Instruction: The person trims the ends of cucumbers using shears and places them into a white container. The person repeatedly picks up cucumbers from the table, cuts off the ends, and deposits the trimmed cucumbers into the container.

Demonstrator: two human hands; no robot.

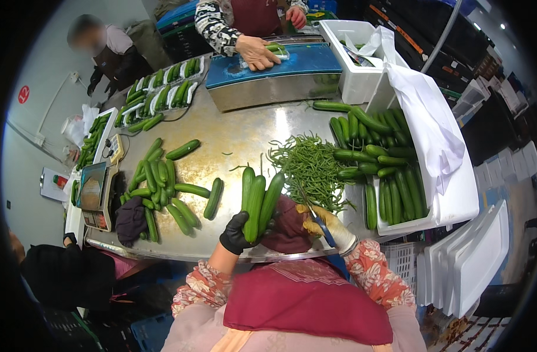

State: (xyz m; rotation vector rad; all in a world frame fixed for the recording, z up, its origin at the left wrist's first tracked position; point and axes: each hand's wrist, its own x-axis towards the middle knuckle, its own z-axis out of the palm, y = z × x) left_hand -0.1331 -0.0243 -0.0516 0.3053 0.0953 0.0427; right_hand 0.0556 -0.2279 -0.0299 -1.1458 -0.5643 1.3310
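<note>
Three cucumbers (256,207) stand bunched in my left hand (236,232), which wears a black glove. In my right hand (336,224), gloved in a stained pale glove, is a pair of scissors (323,228) with dark blue handles. The blades point up and away, over the edge of a heap of thin green stem trimmings (305,165). A dark red cloth (288,233) lies on the metal table (233,145) between my hands. To the right, a white foam box (400,228) lies tipped with its cucumbers (400,193) spilling onto the table. Loose cucumbers (158,176) lie left.
A co-worker's hand (256,53) presses a wrapped pack on a blue-topped wrapping machine (294,66). Packed trays of cucumbers (162,97) and a digital scale (97,198) stand left. A dark cloth (130,220) lies beside the scale. Foam lids (475,259) lean at right.
</note>
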